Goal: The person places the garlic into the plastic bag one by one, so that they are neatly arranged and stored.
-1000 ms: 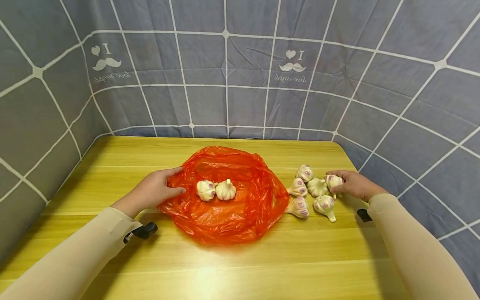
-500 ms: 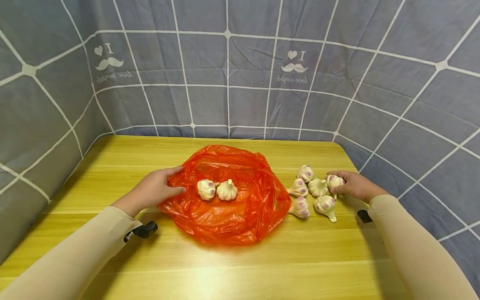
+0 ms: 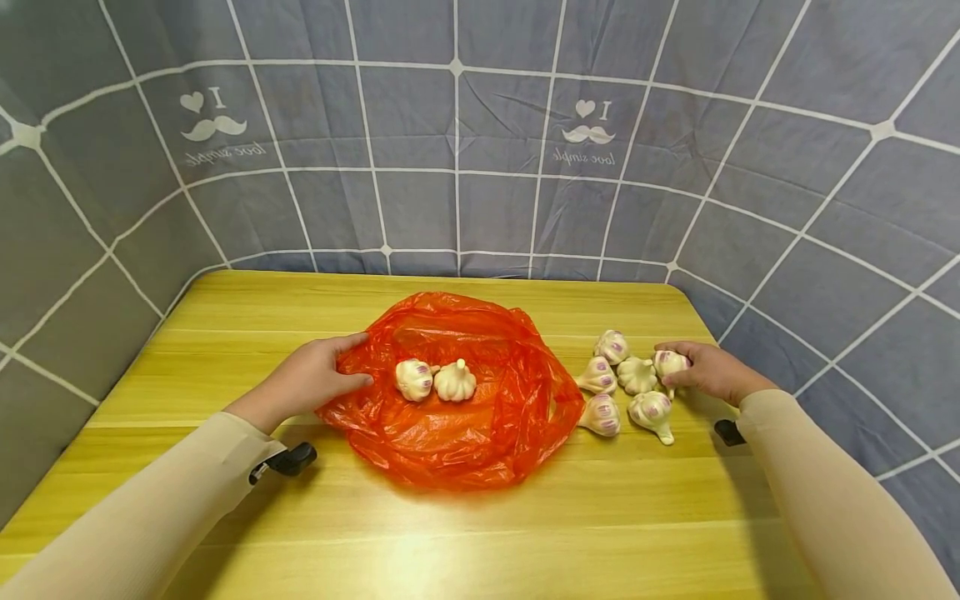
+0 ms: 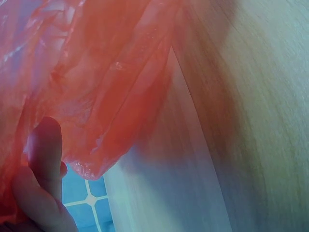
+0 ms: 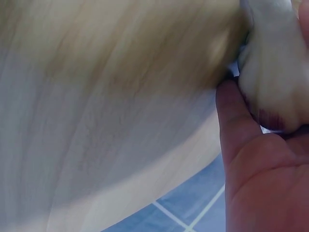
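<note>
Eight garlic bulbs (image 3: 636,377) in sight, pale, several streaked purple, on a yellowish wood-grain worktop (image 3: 480,542).

Red plastic bag (image 3: 442,446): thin, crinkled film, lying mid-worktop with its mouth spread wide and facing up. Two of the bulbs sit inside, left of its middle: a purple-marked bulb (image 3: 414,380) tipped over, stem toward the right, and just beside it a plain cream bulb (image 3: 455,382), stem up.

Left hand (image 3: 303,383): at the bag's left rim, thumb on the near side, fingers pinching the film. From the left wrist, bent fingers (image 4: 46,154) show against the red.

Other six bulbs: clustered right of the bag. Two nearest it point their stems its way; whether they touch the film, cannot tell.

Right hand (image 3: 712,371): at the cluster's far right, thumb and fingers pinching the outermost bulb (image 3: 670,367). Right wrist view has that bulb close up, purple base toward the palm. Cannot tell if it is clear of the wood.

Beige sleeves (image 3: 172,500) on both arms, a black fitting (image 3: 292,460) at the left cuff. Behind: grey-blue cloth (image 3: 495,208), white grid, moustache prints, lettering mirrored.
</note>
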A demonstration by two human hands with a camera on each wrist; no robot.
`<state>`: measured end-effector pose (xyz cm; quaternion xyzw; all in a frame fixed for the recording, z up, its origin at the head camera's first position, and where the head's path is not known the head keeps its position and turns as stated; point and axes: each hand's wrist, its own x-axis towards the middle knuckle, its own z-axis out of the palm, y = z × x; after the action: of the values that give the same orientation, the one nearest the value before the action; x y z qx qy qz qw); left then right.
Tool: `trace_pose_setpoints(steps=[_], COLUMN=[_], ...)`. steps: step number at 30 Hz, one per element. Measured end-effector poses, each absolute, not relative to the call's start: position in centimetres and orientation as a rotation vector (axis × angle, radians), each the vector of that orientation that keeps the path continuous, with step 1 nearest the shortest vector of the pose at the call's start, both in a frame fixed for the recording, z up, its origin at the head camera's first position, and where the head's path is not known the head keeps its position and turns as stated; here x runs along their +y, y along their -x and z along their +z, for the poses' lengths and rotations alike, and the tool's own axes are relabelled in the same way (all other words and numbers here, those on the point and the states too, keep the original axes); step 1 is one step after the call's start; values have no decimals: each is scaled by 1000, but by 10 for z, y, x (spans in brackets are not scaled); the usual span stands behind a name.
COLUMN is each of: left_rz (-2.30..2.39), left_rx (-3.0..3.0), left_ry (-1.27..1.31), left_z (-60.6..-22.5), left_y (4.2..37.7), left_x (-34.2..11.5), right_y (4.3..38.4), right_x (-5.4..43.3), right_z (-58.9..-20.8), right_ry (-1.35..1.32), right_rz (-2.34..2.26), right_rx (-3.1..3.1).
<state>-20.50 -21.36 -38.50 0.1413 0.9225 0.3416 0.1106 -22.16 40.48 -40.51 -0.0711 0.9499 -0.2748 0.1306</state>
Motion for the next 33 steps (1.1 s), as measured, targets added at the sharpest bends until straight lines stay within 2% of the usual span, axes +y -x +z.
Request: trace_pose_setpoints(steps=[17, 33], left_rz=[987, 986], left_rx=[2719, 2720], left_ry=[-414, -423], left_z=[-385, -384], left_y=[206, 205], left_x=[-214, -213], right_y=[218, 222], right_x=[399, 382], right_z=[-396, -358], right_ry=[203, 145], right_rz=[-762, -775], right_rx=[2805, 2878])
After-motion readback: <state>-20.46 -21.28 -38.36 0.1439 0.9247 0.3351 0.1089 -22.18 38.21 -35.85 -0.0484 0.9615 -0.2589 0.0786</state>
